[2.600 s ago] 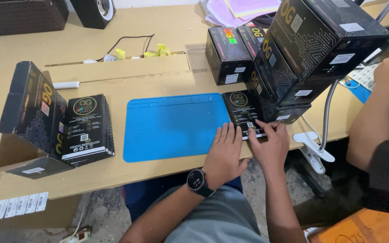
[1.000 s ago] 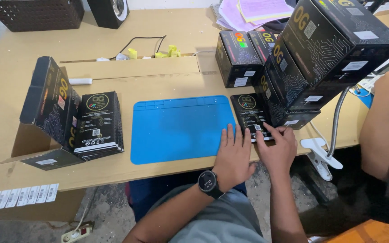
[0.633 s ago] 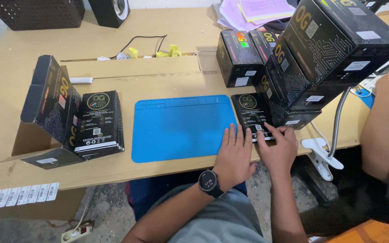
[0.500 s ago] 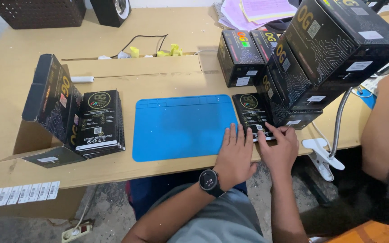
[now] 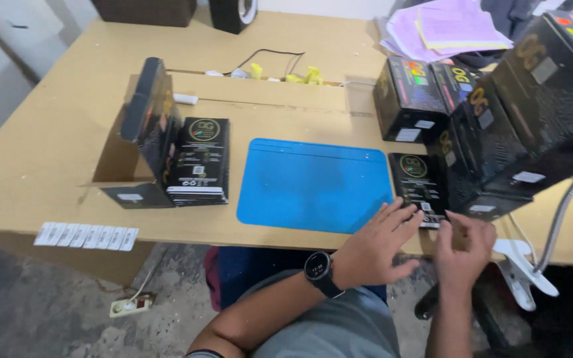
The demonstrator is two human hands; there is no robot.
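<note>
- The left hand (image 5: 378, 246), with a black round-faced wristwatch (image 5: 319, 271) on its wrist, lies flat with fingers spread, not gripping anything; its fingertips rest at the lower left corner of a flat black rectangular packet with a gold round emblem (image 5: 418, 187).
- The right hand (image 5: 462, 250) sits just beside the left, fingers loosely curled and open, its fingertips at the packet's lower right edge; whether they pinch the edge cannot be told.
- The packet lies on the tan wooden tabletop (image 5: 54, 152), just right of a blue rectangular silicone work mat (image 5: 313, 184) and against the foot of a stack of large black cardboard boxes with gold lettering (image 5: 532, 113).
- To the left of the mat, a pile of matching flat black packets (image 5: 199, 162) lies in front of an opened brown cardboard carton (image 5: 111, 156), with one black box (image 5: 150, 116) standing upright in it.
- A strip of small white labels (image 5: 86, 235) hangs along the table's near edge.
- A white clamp with a bendy grey neck (image 5: 525, 272) grips the table edge near the right hand.
- Pink and purple papers (image 5: 445, 30) lie at the far right.
</note>
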